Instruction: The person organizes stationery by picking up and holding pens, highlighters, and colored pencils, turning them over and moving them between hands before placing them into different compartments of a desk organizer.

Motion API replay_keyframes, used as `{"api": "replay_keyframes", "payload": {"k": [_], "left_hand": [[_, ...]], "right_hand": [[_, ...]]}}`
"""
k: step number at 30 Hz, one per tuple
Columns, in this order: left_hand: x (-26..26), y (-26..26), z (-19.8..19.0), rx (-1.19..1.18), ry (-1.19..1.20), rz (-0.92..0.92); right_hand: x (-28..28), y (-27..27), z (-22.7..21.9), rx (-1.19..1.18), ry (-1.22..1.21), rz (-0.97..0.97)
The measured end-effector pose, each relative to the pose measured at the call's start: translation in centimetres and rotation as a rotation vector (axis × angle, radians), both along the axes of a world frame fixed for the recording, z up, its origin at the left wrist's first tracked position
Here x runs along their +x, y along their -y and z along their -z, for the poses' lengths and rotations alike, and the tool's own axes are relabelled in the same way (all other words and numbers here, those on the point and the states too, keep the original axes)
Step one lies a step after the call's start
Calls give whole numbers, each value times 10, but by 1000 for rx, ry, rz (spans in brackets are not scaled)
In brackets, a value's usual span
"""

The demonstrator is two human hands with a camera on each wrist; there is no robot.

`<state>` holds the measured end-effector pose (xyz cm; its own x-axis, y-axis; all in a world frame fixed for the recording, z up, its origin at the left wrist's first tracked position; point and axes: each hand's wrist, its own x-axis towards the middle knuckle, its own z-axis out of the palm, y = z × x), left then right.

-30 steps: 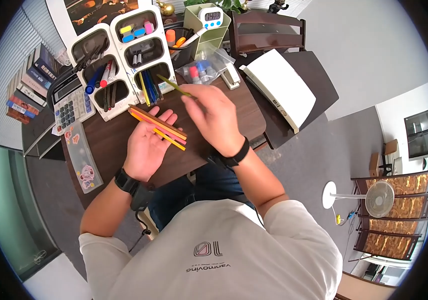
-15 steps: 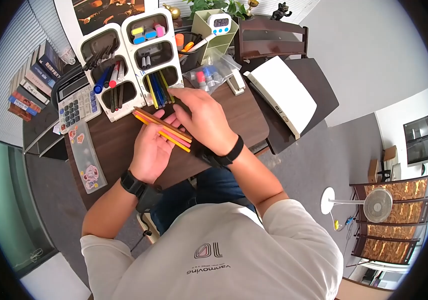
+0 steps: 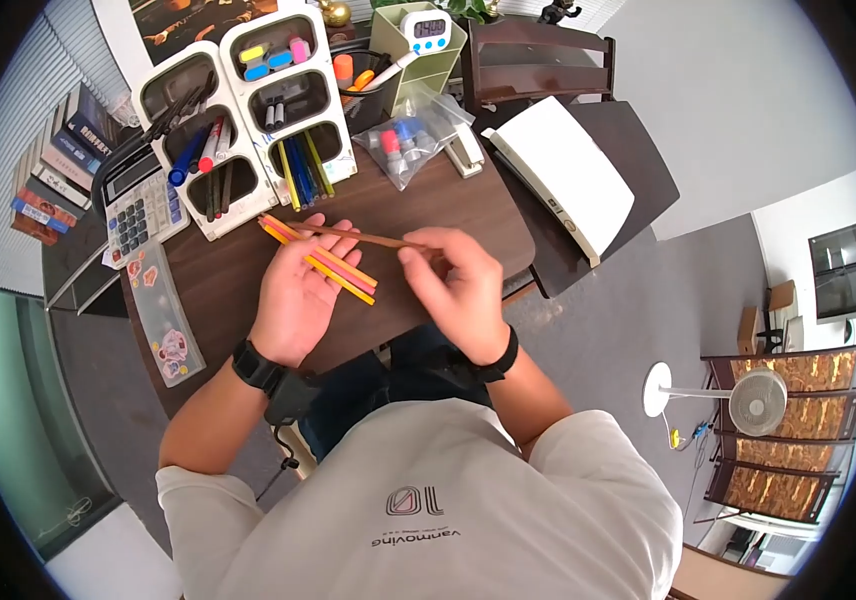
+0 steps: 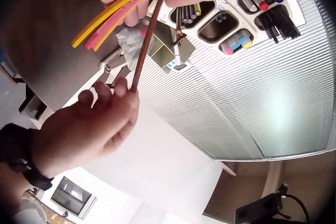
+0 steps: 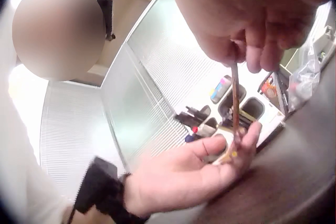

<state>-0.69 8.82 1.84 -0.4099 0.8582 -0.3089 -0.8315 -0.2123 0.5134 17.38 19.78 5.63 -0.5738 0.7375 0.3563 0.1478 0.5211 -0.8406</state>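
My left hand point(image 3: 293, 300) is palm up, its thumb holding yellow, orange and pink colored pencils point(image 3: 350, 278) against the fingers. To its right, my right hand point(image 3: 463, 285) pinches one end of a brown colored pencil point(image 3: 373, 238). The brown pencil's other end lies over the left fingers; the left wrist view shows its shaft point(image 4: 145, 56) spanning both hands. Just beyond the hands stands a white desk organizer point(image 3: 280, 88). Yellow, blue and olive colored pencils point(image 3: 300, 172) lean in its lower right compartment, and dark pencils point(image 3: 216, 192) occupy the lower left one.
Left of the organizer sit a calculator point(image 3: 143, 220) and a stickered clear case point(image 3: 163, 325). A plastic bag of small bottles point(image 3: 408, 150), a stapler point(image 3: 465, 152), a black mesh cup point(image 3: 373, 105) and a green holder point(image 3: 435, 75) with a timer stand on the right. A white binder point(image 3: 563, 180) lies beyond.
The olive pencil went from my right hand into the lower right compartment. My right hand came back toward me and drew the brown pencil off the left hand's bunch, to the right.
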Motion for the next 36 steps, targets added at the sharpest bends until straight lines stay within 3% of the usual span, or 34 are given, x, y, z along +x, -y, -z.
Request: {"api": "replay_keyframes", "payload": {"k": [3, 6, 12, 16, 24, 30, 32, 34, 36], "left_hand": [[-3, 3, 2, 62, 48, 18], [3, 0, -8, -33, -21, 3], [2, 0, 1, -32, -73, -24], [2, 0, 2, -17, -73, -31], [-4, 2, 8, 61, -51, -20], [-1, 0, 5, 49, -44, -78], [-2, 1, 6, 53, -51, -80], [-3, 1, 6, 57, -65, -70], [0, 2, 3, 35, -76, -54]], "right_hand": [[16, -9, -5, -162, -398, -52], [11, -15, -17, -22, -616, -54], [-41, -36, -21, 535, -236, -92], [-68, -43, -8, 572, -139, -130], [-83, -43, -6, 447, 41, -198], [-64, -28, -11, 432, -25, -172], [-45, -13, -9, 368, 3, -143], [-28, 0, -14, 78, 219, -185], [-22, 1, 2, 63, 176, -177]]}}
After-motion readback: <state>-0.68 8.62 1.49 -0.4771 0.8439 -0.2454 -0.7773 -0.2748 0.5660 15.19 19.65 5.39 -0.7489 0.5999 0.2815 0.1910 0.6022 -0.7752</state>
